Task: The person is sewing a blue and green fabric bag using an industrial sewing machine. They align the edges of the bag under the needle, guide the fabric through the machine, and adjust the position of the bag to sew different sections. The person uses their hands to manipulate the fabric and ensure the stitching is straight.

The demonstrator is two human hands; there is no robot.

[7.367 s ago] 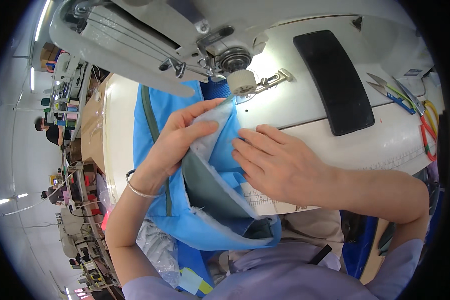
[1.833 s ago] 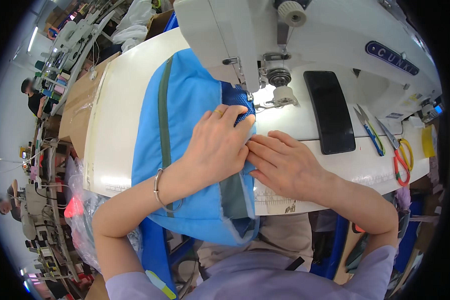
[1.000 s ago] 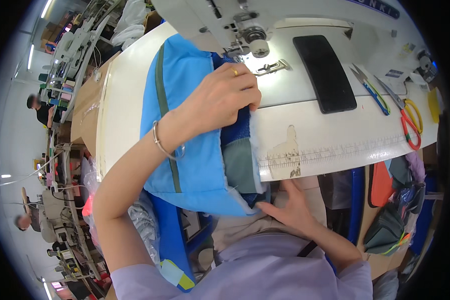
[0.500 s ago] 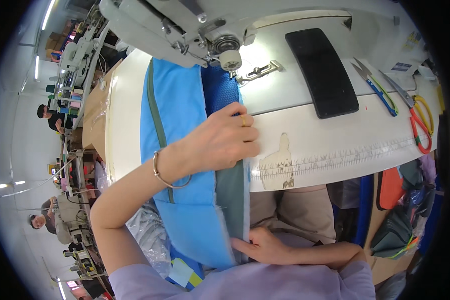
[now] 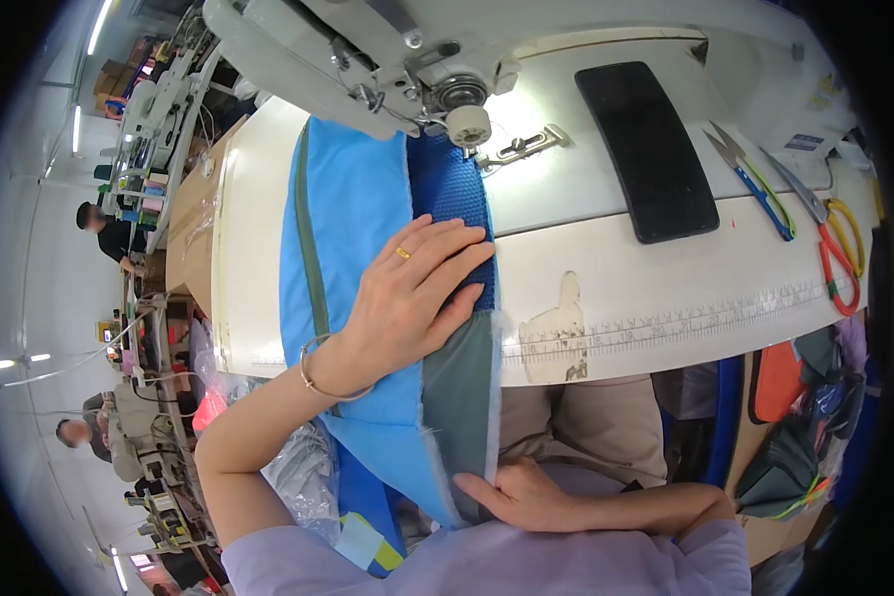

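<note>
A light blue fabric panel (image 5: 358, 199) with a dark green stripe runs from under the sewing machine head (image 5: 308, 65) toward my lap. Along its right side lie a dark blue mesh piece (image 5: 450, 189) and, nearer me, a grey-green fabric strip (image 5: 462, 387) with a pale raw edge. The mesh reaches the presser foot area below the needle. My left hand (image 5: 407, 288) rests flat across the blue panel and mesh, fingers stretched out. At the near end, my right hand (image 5: 528, 494) pinches the edge of the grey-green strip; its fingertips are partly hidden.
Right of the needle sits a metal guide (image 5: 524, 146). Further right lie a black phone (image 5: 648, 149), thread snips (image 5: 755, 184) and red-and-yellow-handled scissors (image 5: 832, 238). A ruler strip (image 5: 666, 331) follows the table's front edge. Fabric pieces (image 5: 780, 467) are piled at right; two people work at far left.
My left hand has gone from curled fingers at the fabric's right edge to lying flat, slightly left and nearer. More mesh shows. My right hand keeps its pinch at the near end.
</note>
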